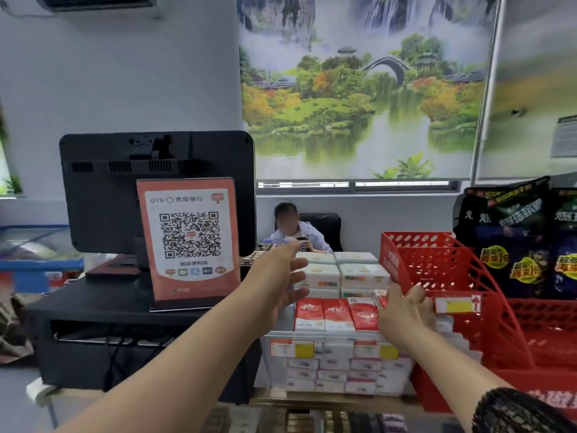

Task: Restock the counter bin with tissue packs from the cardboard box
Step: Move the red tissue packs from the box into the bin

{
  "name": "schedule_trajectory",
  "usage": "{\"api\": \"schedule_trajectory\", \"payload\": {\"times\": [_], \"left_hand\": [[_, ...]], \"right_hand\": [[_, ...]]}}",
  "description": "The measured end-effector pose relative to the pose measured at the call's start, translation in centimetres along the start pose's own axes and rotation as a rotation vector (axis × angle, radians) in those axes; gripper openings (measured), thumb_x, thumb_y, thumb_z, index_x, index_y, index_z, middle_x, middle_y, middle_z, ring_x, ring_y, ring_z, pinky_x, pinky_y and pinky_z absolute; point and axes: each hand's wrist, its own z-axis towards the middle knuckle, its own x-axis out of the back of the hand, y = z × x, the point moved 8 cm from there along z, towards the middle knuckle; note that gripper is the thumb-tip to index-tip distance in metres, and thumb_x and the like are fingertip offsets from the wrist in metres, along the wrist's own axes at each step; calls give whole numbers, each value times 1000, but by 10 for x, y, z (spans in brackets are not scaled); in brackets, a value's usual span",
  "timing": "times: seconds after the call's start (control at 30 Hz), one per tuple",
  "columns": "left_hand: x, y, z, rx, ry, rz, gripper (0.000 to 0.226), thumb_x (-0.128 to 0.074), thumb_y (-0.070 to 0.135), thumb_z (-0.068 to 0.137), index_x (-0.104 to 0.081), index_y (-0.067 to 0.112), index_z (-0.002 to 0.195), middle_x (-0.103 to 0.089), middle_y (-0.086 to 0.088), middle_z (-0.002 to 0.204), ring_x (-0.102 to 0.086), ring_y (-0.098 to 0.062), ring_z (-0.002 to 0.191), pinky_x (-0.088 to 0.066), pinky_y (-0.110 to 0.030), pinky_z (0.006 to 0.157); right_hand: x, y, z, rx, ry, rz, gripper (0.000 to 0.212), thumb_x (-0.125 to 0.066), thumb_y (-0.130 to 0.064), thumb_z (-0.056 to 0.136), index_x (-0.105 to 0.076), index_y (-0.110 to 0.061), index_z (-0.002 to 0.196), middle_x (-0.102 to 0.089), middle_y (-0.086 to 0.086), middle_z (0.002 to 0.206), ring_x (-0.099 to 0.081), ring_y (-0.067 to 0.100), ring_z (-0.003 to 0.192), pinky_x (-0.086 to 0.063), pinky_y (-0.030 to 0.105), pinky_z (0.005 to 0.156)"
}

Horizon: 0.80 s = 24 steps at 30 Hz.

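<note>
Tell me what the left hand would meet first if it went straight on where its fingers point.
Most likely the stacked white tissue packs: the left hand has open fingers aimed at their left side. Depth is unclear, so treat this as probable.

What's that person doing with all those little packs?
A person is restocking the shop's clear bin with tissue packs. Red packs stand in a row at the top of the bin, and white packs are stacked behind. The left grip is open and reaches towards the white packs. The right grip is at the right end of the red row, beside the red basket. I can't tell whether it holds a pack. No cardboard box shows.
</note>
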Motion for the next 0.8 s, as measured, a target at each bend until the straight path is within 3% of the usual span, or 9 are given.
{"api": "schedule_trajectory", "payload": {"times": [0.13, 0.27, 0.37, 0.47, 0.53, 0.6, 0.67, 0.73, 0.8], "left_hand": [[-7, -8, 3, 16, -21, 0, 24, -54, 37, 94, -60, 21, 111, -65, -4, 111, -60, -21, 102, -57, -35, 76], [-5, -14, 4, 27, -15, 1, 22, -53, 38, 95, -60, 23, 110, -65, -3, 109, -60, -19, 99, -56, -34, 73], [-3, -18, 3, 27, 1, 7, 20, -53, 38, 95, -60, 24, 109, -64, -3, 110, -60, -20, 101, -56, -35, 75], [1, -23, 3, 30, 26, 8, 16, -53, 37, 95, -61, 25, 100, -65, -4, 110, -60, -21, 103, -56, -37, 79], [1, -27, 0, 30, 36, 4, 15, -53, 38, 95, -62, 25, 95, -65, -5, 109, -60, -23, 103, -56, -37, 78], [1, -30, -6, 27, 40, -1, 17, -52, 39, 95, -62, 25, 92, -66, -5, 105, -61, -22, 99, -56, -35, 74], [4, -35, -14, 27, 57, -5, 18, -53, 39, 95, -63, 24, 93, -67, -5, 102, -63, -22, 93, -56, -34, 72], [10, -44, -22, 23, 92, 20, 18, -53, 38, 95, -61, 23, 93, -65, -6, 105, -62, -20, 95, -56, -34, 75], [20, -57, -32, 23, 125, 37, 18, -50, 36, 96, -61, 23, 90, -63, -4, 104, -59, -17, 90, -54, -33, 76]], "right_hand": [[5, 1, -2, 8, 41, -83, 49, -39, -36, 93, -27, -24, 140, -28, 15, 134, -33, 29, 116, -33, 37, 96], [8, 3, -2, 7, 9, -139, 48, -40, -45, 91, -34, -25, 134, -32, 15, 133, -31, 31, 119, -30, 40, 98], [23, -1, -6, 36, 116, -85, 52, -38, -57, 88, -44, -21, 125, -37, 14, 127, -34, 30, 116, -32, 42, 94], [43, -15, -17, 104, 238, 177, 43, -42, -54, 88, -48, -19, 112, -42, 13, 122, -37, 29, 111, -33, 40, 89], [49, -30, -26, 166, 212, 416, 39, -42, -50, 90, -48, -19, 113, -42, 12, 125, -36, 29, 115, -32, 40, 91], [53, -49, -37, 227, 106, 690, 38, -43, -45, 92, -49, -17, 118, -42, 10, 128, -38, 26, 119, -33, 39, 96], [55, -66, -54, 248, -29, 960, 37, -41, -43, 93, -50, -17, 117, -49, 5, 121, -46, 21, 110, -38, 37, 93], [52, -81, -74, 248, -179, 1156, 28, -37, -44, 95, -50, -21, 105, -53, -1, 108, -50, 19, 101, -41, 37, 88], [46, -89, -95, 255, -254, 1229, 22, -33, -44, 97, -49, -29, 93, -54, -5, 104, -52, 20, 103, -41, 41, 95]]}}
